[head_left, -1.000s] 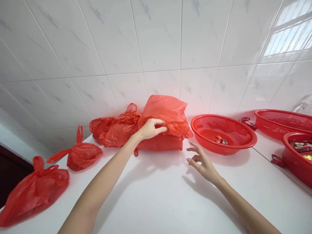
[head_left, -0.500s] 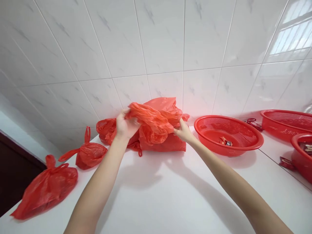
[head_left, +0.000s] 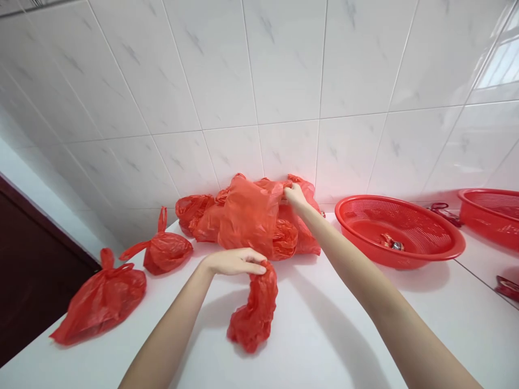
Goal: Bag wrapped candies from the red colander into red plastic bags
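My left hand (head_left: pixel 239 261) pinches the top of a crumpled red plastic bag (head_left: pixel 256 313), which hangs down over the white table. Farther back, my right hand (head_left: pixel 295 195) is closed on the upper right corner of a flat red plastic bag (head_left: pixel 249 213). That flat bag lies over a pile of other red bags against the tiled wall. A crumpled bag (head_left: pixel 285 239) shows beneath it, below my right hand.
Two tied red bags (head_left: pixel 101 305) (head_left: pixel 167 251) rest at the left of the white table (head_left: pixel 308 346). To the right are a red basket (head_left: pixel 399 229) with small wrapped items, a second red basket (head_left: pixel 490 219) and dark red packets (head_left: pixel 445 214).
My left hand has come down toward me with a crumpled bag, apart from my right hand. My right hand now holds the flat bag at the pile. The view has shifted left.
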`<state>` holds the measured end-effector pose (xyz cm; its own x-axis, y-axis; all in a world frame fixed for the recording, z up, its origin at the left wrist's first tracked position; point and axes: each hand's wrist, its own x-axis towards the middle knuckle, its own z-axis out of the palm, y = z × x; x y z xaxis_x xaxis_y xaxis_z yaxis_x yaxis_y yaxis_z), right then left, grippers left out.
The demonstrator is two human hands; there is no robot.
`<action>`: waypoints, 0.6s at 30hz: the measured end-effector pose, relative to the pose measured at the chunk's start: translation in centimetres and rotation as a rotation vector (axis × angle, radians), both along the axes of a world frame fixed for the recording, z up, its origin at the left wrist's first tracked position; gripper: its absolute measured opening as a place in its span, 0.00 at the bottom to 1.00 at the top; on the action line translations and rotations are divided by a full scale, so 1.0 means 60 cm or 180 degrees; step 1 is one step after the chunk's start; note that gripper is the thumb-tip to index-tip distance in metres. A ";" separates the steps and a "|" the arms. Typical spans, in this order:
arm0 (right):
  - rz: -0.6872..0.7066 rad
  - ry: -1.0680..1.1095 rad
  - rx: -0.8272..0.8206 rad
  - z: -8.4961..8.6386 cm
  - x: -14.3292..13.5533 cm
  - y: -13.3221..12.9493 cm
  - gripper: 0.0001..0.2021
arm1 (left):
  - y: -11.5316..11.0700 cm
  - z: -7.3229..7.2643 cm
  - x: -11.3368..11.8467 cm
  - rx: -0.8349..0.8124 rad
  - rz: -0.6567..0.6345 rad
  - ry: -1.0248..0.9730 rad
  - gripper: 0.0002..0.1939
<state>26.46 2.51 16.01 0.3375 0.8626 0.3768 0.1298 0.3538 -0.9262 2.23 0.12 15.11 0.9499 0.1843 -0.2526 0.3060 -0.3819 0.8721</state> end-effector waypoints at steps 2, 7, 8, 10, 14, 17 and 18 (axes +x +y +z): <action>-0.0013 -0.0023 -0.0057 0.013 -0.001 0.000 0.01 | -0.002 -0.001 0.017 0.0333 0.0273 -0.0104 0.15; -0.0027 -0.0263 0.0190 0.062 -0.001 0.006 0.11 | 0.038 0.032 0.068 0.0464 0.1271 -0.1161 0.16; -0.0076 -0.0320 0.0302 0.073 0.001 0.007 0.15 | 0.052 0.041 0.081 0.0453 0.1467 -0.1393 0.16; -0.0225 -0.0500 0.0570 0.091 0.007 0.005 0.24 | 0.081 0.056 0.105 0.0351 0.1935 -0.1743 0.16; -0.0441 -0.1009 0.0854 0.100 0.021 -0.022 0.29 | 0.112 0.065 0.137 0.0129 0.2462 -0.1990 0.15; -0.0357 -0.1137 0.0714 0.080 0.024 -0.061 0.21 | 0.102 0.057 0.137 -0.0027 0.2420 -0.1983 0.15; -0.0304 -0.1153 0.0671 0.069 0.023 -0.076 0.19 | 0.096 0.052 0.134 -0.0126 0.2380 -0.1974 0.15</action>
